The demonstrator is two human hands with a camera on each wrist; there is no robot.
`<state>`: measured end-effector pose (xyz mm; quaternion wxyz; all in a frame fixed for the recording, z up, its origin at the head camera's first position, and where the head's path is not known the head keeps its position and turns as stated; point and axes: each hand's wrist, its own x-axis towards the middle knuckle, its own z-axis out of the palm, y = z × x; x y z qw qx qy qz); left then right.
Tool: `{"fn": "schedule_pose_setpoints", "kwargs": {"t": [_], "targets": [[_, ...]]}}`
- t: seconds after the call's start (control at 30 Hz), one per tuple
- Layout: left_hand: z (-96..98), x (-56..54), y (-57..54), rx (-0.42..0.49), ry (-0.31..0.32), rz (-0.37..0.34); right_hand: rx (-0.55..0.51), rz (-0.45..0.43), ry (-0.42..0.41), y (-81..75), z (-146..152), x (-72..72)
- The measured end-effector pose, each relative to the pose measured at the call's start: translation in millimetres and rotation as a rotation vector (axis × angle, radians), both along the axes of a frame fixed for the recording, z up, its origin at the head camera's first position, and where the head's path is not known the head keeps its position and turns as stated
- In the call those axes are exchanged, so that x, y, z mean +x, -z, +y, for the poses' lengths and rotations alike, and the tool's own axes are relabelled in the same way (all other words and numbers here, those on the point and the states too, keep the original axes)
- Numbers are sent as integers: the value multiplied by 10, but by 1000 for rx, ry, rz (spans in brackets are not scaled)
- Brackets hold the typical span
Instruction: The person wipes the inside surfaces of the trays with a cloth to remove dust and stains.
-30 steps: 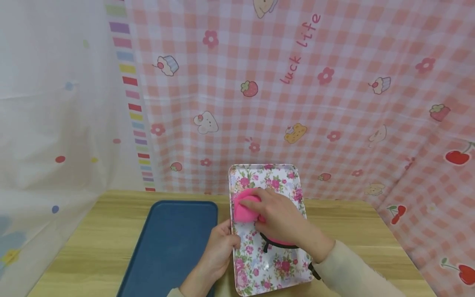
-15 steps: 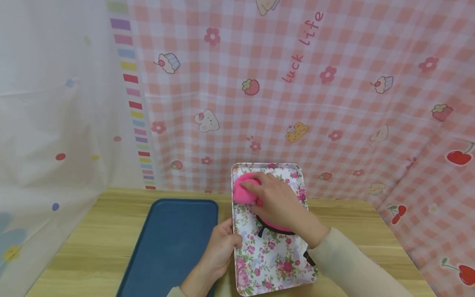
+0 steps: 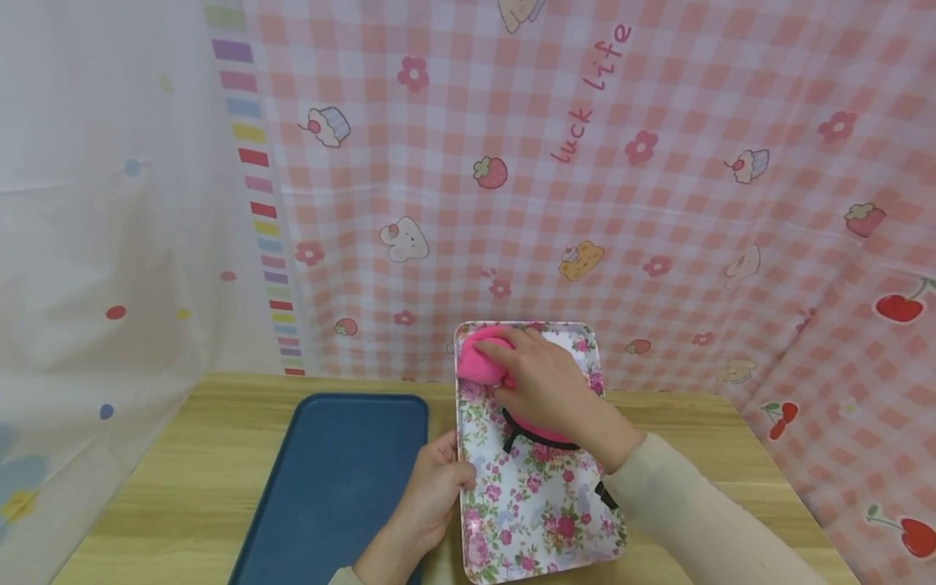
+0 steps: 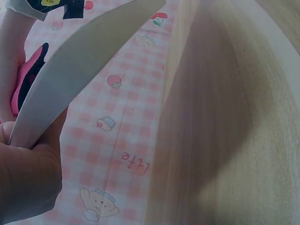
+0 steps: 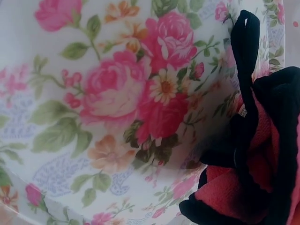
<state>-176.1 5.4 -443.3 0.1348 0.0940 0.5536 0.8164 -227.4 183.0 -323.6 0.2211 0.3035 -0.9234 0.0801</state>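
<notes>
A white tray with a pink rose print (image 3: 504, 520) is tilted up off the table, its far end high against the backdrop. My left hand (image 3: 437, 487) grips its left rim, thumb on the printed face. In the left wrist view the tray's pale underside (image 4: 70, 61) rises from that hand (image 4: 28, 183). Bunched in my right hand (image 3: 544, 386) is a bright pink cloth (image 3: 483, 359), pressed on the tray's upper left corner area. Black edging and a black hanging loop (image 5: 246, 51) show on the cloth's loose part in the right wrist view.
A dark blue tray (image 3: 344, 479) lies flat on the wooden table (image 3: 168, 487), left of the printed tray. Behind stands a pink checked cloth backdrop (image 3: 439, 162), which continues down the right side. A white curtain (image 3: 110, 227) hangs at the left.
My right hand has slid the pink cloth up along the printed tray's left side to its upper corner. My left hand keeps its grip on the rim.
</notes>
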Motion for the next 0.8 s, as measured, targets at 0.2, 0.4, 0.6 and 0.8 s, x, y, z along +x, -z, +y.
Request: {"fn": "schedule_pose_setpoints", "kwargs": {"t": [0.2,0.4,0.6,0.8], "targets": [[-6,8,2,-13,-4,1,4,-23,40,-13,93,12],[-12,10,-2,-24,-7,-1,-6,-58,55,-23,201,12],[-26,8,-7,-36,-14,-1,0,-50,31,-8,295,10],[-37,8,-8,-31,-19,-3,19,-72,39,28,349,73]]}}
